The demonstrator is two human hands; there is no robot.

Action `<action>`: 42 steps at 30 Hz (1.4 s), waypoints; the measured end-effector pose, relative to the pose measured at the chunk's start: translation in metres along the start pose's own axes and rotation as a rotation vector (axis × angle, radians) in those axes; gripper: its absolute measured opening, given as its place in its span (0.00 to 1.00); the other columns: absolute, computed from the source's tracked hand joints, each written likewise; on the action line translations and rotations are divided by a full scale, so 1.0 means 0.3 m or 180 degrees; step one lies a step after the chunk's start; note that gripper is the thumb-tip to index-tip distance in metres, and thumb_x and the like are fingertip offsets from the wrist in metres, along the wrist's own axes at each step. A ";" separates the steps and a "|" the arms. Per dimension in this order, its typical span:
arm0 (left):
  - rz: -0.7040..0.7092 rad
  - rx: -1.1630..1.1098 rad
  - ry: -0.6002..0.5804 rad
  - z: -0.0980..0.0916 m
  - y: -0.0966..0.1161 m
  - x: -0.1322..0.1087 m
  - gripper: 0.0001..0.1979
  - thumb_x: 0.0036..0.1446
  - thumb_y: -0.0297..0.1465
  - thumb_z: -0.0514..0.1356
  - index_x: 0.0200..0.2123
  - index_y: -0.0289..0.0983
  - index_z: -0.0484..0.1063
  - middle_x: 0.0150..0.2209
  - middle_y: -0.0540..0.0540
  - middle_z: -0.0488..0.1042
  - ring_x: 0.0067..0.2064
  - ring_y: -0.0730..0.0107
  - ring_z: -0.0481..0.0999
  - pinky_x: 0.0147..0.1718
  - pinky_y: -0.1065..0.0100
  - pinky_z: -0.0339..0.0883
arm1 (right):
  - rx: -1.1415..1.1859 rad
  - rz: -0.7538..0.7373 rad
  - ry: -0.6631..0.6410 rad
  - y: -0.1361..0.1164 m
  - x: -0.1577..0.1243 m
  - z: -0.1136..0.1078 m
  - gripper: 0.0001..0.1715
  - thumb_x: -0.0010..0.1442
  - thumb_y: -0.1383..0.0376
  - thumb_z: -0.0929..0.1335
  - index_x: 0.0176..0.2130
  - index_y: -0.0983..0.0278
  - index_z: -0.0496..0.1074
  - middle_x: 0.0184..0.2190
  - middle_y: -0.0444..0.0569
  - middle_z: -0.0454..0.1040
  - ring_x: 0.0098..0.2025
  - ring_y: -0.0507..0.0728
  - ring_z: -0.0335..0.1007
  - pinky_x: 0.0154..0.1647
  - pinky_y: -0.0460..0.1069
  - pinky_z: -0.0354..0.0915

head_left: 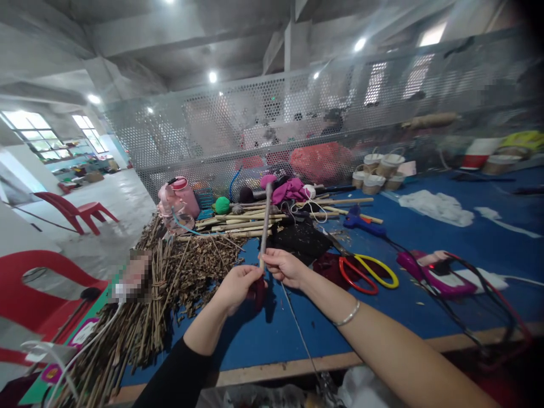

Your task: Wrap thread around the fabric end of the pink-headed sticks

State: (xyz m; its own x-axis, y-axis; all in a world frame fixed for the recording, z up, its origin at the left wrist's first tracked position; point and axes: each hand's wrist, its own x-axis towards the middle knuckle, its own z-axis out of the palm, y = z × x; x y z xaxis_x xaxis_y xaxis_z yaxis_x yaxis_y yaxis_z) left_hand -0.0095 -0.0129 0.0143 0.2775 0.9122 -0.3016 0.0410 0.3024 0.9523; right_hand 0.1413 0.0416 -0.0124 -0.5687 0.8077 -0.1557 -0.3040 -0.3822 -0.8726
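Both my hands meet over the blue table (238,345), at the lower end of a thin greyish stick (266,221). The stick points up and away from me, and a pink round piece shows at its far end; whether it is attached I cannot tell. My left hand (240,286) pinches the bottom end, with dark red material (257,296) hanging beneath it. Just above, my right hand (284,267) has thumb and fingers closed on the same stick. A thin pale cord (297,323) runs from near the hands to the table's front edge.
Bundled dry stalks (157,294) cover the left side. Behind lie pale sticks (242,224), black cloth (301,241) and a pink jug (181,198). To the right are scissors (359,275), a blue glue gun (363,222), a purple power strip (442,277) with cables, and small pots (376,170).
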 end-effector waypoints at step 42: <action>0.0004 -0.0344 -0.0347 0.034 -0.012 0.044 0.19 0.51 0.47 0.52 0.34 0.35 0.63 0.19 0.50 0.69 0.15 0.75 0.64 0.15 0.74 0.54 | -0.0219 0.0189 0.0189 -0.034 -0.008 0.003 0.14 0.49 0.59 0.69 0.29 0.66 0.63 0.13 0.37 0.61 0.11 0.41 0.38 0.12 0.41 0.30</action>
State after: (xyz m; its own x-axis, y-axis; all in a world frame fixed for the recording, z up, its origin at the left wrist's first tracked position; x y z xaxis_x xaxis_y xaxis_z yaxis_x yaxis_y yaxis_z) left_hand 0.0039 -0.0049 0.0075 0.3804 0.8788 -0.2880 -0.0612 0.3347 0.9403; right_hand 0.1451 0.0432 -0.0026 -0.5372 0.8105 -0.2333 -0.2169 -0.4001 -0.8904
